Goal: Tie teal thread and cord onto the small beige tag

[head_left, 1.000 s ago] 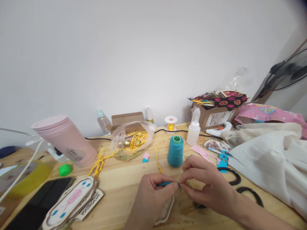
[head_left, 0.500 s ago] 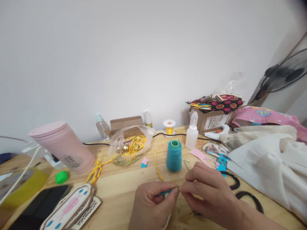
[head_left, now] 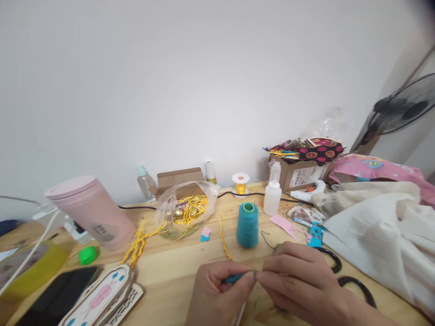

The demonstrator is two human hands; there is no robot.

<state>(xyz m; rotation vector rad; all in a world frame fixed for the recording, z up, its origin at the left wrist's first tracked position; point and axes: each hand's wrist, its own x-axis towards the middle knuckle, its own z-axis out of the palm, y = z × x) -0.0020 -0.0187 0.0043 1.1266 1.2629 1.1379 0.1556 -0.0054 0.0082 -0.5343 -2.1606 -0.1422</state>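
Over the table (head_left: pixel 170 267), left hand (head_left: pixel 222 294) has teal bundle (head_left: pixel 233 278) in its grip, presumably steadying it; right hand (head_left: pixel 299 283) pinches green cord (head_left: pixel 254 272) at bundle's tip; thread cone (head_left: pixel 248 230) nearby.

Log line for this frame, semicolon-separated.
left hand: holds blue item; right hand: at left thumb, grip hidden; beyond: thread cone; right: scissor handles

Two hands (head_left: pixel 220 294) (head_left: pixel 301 283), one thread cone (head_left: pixel 248 228)

Blue bundle (head_left: pixel 233 278), probably thread, in left hand (head_left: pixel 219 294)
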